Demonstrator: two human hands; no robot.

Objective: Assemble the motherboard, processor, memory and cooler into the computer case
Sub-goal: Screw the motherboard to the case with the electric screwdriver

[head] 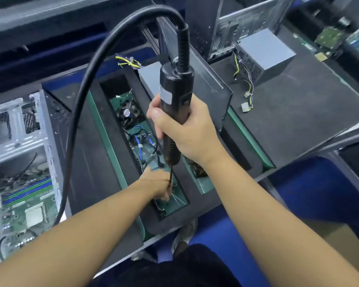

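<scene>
One motherboard [29, 206] lies nearest, inside the case [15, 131] at lower left, off my left arm's side. Mid-frame, my left grip [157, 183] curls at the bit [170, 176] tip in the tray [174, 222]; whether it is clamped I cannot tell. Above, my right grip [187, 131] clamps the screwdriver [175, 96], its long axis upright.

Even bright light; blurred, warped edges

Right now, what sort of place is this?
Probably a computer assembly workshop: an open case with a motherboard, a loose power supply, and a corded electric screwdriver in the right hand.
</scene>
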